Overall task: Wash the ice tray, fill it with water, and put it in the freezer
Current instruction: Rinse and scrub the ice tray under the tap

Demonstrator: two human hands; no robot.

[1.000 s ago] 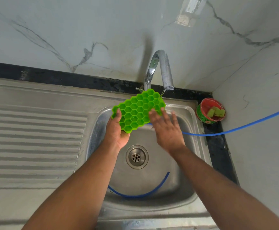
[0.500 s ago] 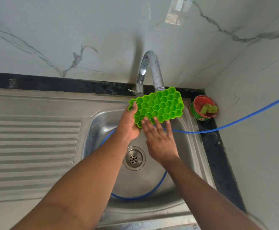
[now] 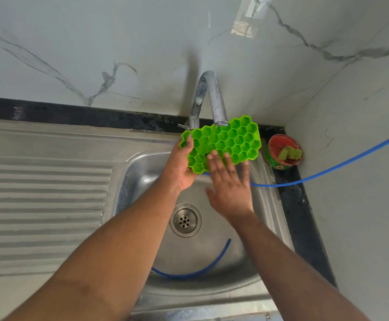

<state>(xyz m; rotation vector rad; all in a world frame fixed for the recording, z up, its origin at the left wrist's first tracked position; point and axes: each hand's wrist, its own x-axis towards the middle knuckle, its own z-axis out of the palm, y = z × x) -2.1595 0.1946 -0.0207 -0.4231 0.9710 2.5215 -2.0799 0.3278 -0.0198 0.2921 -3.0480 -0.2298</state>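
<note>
**Ice tray held under the tap**

The green honeycomb ice tray [image 3: 226, 141] is gripped at its left end by the left hand [image 3: 180, 169], thumb laid on the cells. It is held tilted above the steel sink [image 3: 212, 258], its far edge just beneath the tap [image 3: 209, 98]. The right hand [image 3: 229, 184] is spread flat, fingertips [image 3: 214, 154] laid against the tray's near edge. A blue hose [image 3: 327, 171] runs into the basin.

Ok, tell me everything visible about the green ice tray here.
The ice tray is bright green, a honeycomb of hexagonal cells, flexible-looking like silicone. It is held tilted above the sink, cells facing the camera, under the tap spout. The left hand grips its left end; the right hand, fingers straight, touches its lower edge.
</note>
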